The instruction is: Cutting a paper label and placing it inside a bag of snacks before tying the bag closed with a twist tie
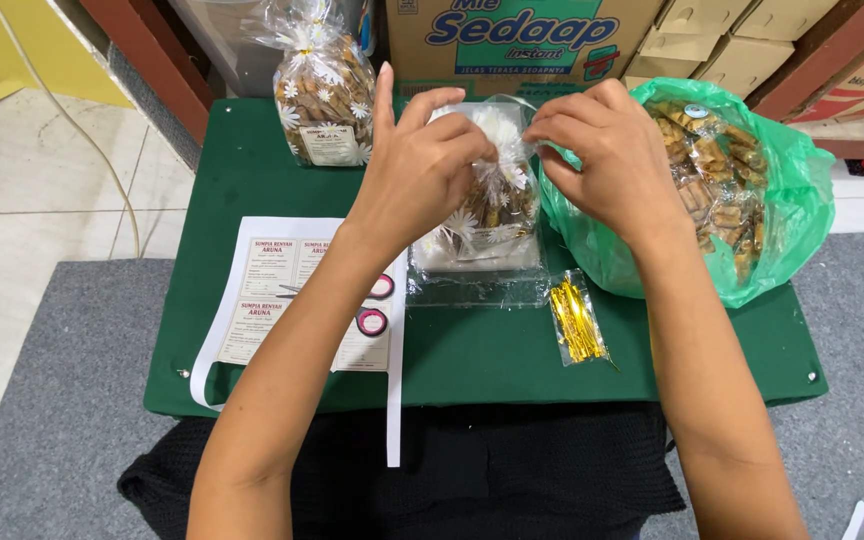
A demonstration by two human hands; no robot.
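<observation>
Left hand (422,165), right hand (602,150) pinching daisy-print bag (487,215) neck between them.

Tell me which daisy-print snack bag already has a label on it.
The far bag at the table's back left, standing apart from both hands. The bag whose neck both hands pinch shows no label.

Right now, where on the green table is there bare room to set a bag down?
Bare green table shows left of the finished snack bag, above the label sheet. Another strip lies along the front edge, right of the gold twist ties. The middle is crowded: both hands on the daisy-print bag, beside the green bag.
</observation>
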